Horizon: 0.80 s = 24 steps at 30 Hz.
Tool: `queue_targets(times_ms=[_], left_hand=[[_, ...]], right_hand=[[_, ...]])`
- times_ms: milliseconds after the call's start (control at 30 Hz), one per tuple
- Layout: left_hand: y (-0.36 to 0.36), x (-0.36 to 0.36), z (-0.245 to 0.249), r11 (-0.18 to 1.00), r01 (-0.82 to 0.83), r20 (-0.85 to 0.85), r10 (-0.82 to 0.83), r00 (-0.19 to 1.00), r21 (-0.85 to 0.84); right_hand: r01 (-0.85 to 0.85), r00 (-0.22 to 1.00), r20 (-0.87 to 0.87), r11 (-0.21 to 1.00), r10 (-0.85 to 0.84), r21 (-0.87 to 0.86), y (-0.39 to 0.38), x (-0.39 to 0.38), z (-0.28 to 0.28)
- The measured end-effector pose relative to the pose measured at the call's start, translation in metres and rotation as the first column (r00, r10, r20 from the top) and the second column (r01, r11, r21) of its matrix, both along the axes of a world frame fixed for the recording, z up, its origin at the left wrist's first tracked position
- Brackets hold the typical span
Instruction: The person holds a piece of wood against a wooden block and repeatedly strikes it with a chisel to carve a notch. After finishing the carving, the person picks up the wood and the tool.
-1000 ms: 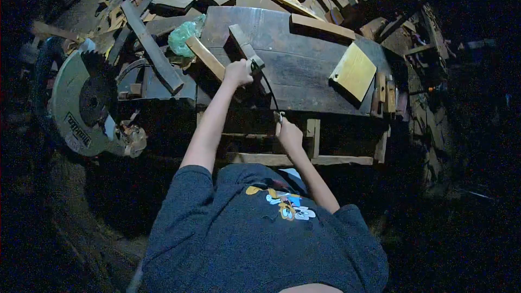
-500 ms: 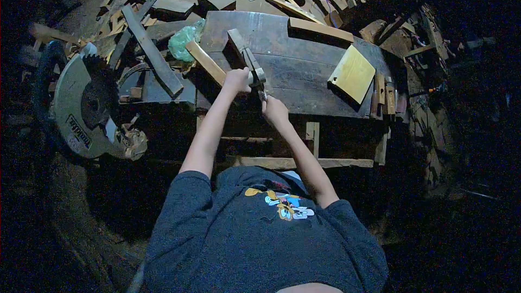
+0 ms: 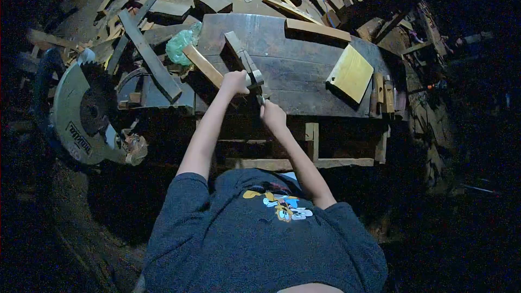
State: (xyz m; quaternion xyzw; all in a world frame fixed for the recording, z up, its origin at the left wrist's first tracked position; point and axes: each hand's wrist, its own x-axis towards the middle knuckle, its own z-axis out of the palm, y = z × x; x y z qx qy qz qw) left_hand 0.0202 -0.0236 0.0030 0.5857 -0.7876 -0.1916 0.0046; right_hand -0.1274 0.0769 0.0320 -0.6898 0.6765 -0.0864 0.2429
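On the dark workbench (image 3: 293,65), a long wooden piece (image 3: 234,43) lies at a slant, pointing away from me. My left hand (image 3: 236,82) is closed around a short pale wooden block (image 3: 254,79) that sits across its near end. Just below and to the right, my right hand (image 3: 273,115) is closed on the near end of a narrow dark tool (image 3: 260,97), whose kind I cannot make out. The tool runs up beside the block, and its far part blends with the wood. A light brown wooden strip (image 3: 203,66) lies left of my left hand.
A circular saw (image 3: 81,114) with its toothed blade exposed stands at the left. A yellow board (image 3: 351,74) and wooden-handled tools (image 3: 384,93) lie at the bench's right. Along the back edge rests a brown plank (image 3: 318,30). A green plastic bag (image 3: 183,43) sits at the left edge.
My right hand has drawn slightly down toward me, away from the block. The left hand keeps its hold on the block. The whole view has shifted a little.
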Motion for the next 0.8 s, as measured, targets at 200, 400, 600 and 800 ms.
queue_targets(times_ms=[200,400,600,800], left_hand=[[-0.008,0.004,-0.003,0.998,0.011,-0.068,-0.008,0.998,0.056],[-0.005,0.003,-0.003,0.998,0.04,-0.02,-0.04,0.999,0.047],[-0.005,0.004,0.006,0.998,0.014,0.019,-0.015,1.0,0.055],[-0.008,0.004,0.001,0.997,0.038,-0.039,-0.035,0.999,0.062]], right_hand=[[-0.053,0.992,-0.113,0.999,0.053,0.002,0.05,-0.032,0.003],[-0.042,0.994,-0.101,0.997,0.048,0.061,0.044,-0.03,0.012],[-0.067,0.997,-0.046,0.988,0.061,-0.136,-0.012,0.002,-0.009],[-0.007,0.996,-0.087,0.992,0.018,0.125,0.078,-0.04,0.022]])
